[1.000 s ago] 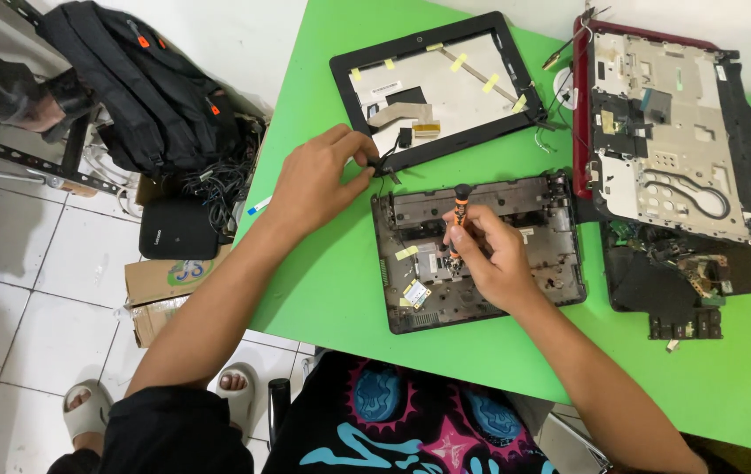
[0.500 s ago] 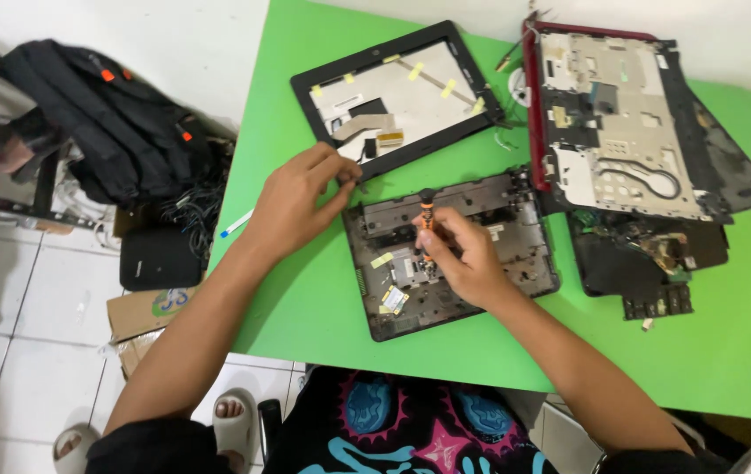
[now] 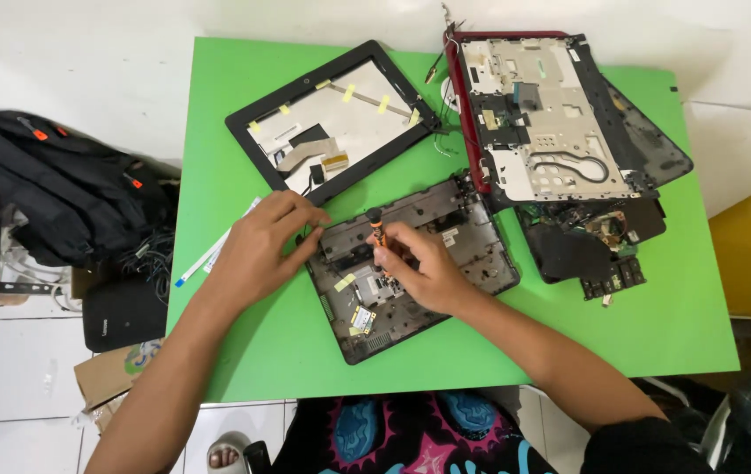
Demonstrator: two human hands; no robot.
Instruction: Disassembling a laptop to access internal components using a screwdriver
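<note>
Centre of the frame: dark grey plastic laptop base shell [image 3: 419, 263], lying tilted on the bright green rectangular table [image 3: 244, 114], inner side up, with small yellow stickers and a little circuit card near its lower edge. Right hand [image 3: 424, 268] over the middle of that shell, fingers curled tight round a small orange-handled screwdriver [image 3: 376, 233], held roughly upright with the black cap uppermost and the tip down inside the shell. Left hand [image 3: 261, 246] at the shell's upper left corner, fingers bent and spread, fingertips touching the edge of the shell and the table just beside it; grasping nothing that shows. Left of that hand, flat on the green surface, a thin white ribbon cable with blue ends [image 3: 217, 246]. Upper middle of the frame: black rectangular screen frame with a pale backing and yellow tape strips [image 3: 332, 118], apart from the shell. Upper right: red-edged laptop chassis with a silver metal plate [image 3: 542, 114], its lower left corner touching the shell's upper right end; below it, dark loose parts and a green circuit board [image 3: 591, 241]. Far left, off the table on the white tiled floor: black fabric backpack [image 3: 50, 184], a tangle of dark cables, a black box and brown cardboard.
</note>
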